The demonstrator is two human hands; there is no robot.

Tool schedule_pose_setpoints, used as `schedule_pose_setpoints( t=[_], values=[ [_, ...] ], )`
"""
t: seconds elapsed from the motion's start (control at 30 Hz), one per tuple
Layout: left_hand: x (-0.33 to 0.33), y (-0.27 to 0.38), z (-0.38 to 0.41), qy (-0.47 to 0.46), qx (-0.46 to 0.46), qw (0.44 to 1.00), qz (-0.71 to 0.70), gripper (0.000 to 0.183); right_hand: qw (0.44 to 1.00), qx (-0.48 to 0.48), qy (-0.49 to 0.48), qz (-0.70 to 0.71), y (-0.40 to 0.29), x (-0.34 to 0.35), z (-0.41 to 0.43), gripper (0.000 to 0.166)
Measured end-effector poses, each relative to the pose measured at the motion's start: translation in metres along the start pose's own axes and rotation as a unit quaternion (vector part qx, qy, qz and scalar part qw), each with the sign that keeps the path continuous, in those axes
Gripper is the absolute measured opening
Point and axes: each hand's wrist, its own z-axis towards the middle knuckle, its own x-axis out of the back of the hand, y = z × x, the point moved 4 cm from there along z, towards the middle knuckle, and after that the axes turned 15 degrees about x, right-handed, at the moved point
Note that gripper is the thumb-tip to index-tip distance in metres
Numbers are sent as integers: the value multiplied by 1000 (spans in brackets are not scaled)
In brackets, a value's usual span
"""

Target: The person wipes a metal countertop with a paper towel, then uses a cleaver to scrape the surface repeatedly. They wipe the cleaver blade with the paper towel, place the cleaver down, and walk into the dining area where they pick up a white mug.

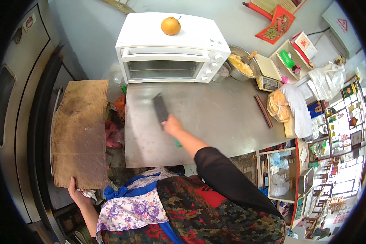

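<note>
My right hand [172, 125] is closed on a dark, flat, blurred tool [160, 106], which looks like a scraper or a broad blade, above the left part of the metal worktop [213, 122]. A bit of something green [177, 142] shows just beyond my right wrist. At the lower left, my left hand [77, 190] grips the near edge of a stained sheet of corrugated cardboard [82, 137], thumb on top and fingers hidden below. A crumpled white piece [89, 194] shows beside those fingers.
A white toaster oven [167, 52] with a round yellow-brown fruit [170, 26] stands at the back. Right of it are a metal bowl [244, 62] of yellow dough-like food, a scale [268, 73], a brown rod [263, 111] and bagged flatbreads [278, 106]. Steel equipment [21, 106] stands left.
</note>
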Motion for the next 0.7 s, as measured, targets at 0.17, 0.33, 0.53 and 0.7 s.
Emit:
schedule_pose_setpoints(
  t=[0.17,0.33,0.53,0.7],
  values=[
    [-13,6,17,-34,24,998,-45,21,979,143,-143,-12,-47,-77,-67,41],
    [-7,12,15,-24,18,998,-62,24,988,64,81,113,88,-38,-37,45],
    [13,2,-17,53,20,995,-78,24,945,-198,217,144,150,91,33,35],
    [48,-3,-19,47,19,998,-43,23,977,-128,164,46,98,11,81,40]
  ],
)
